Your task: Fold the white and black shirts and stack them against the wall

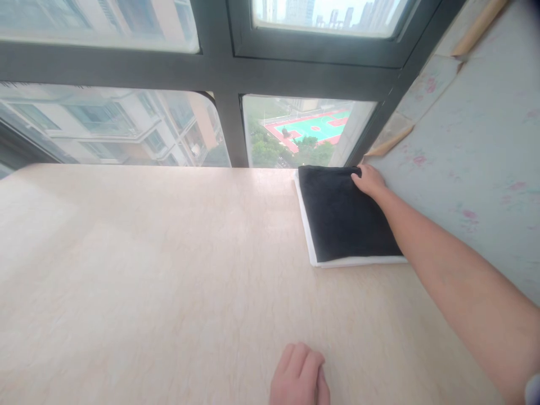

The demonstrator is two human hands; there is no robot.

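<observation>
A black folded cloth (pixel 348 216) lies flat on top of a white folded cloth (pixel 309 236), whose pale border shows along the left and near sides. Reaching across from the right, my right hand (pixel 370 180) grips the black cloth at its far right corner. Its thumb presses on top, and the other fingers are mostly hidden behind the edge. My forearm covers the right side of the pile. Close to me, at the bottom of the view, my left hand (pixel 298 374) rests with curled fingers on the pale surface, apart from the cloths, with nothing visible in it.
The pale, marbled surface (pixel 147 270) runs up to a dark-framed window (pixel 223 73). On the right stands a wall with floral wallpaper (pixel 468 185), peeling near the window frame. The pile sits in the corner between window and wall.
</observation>
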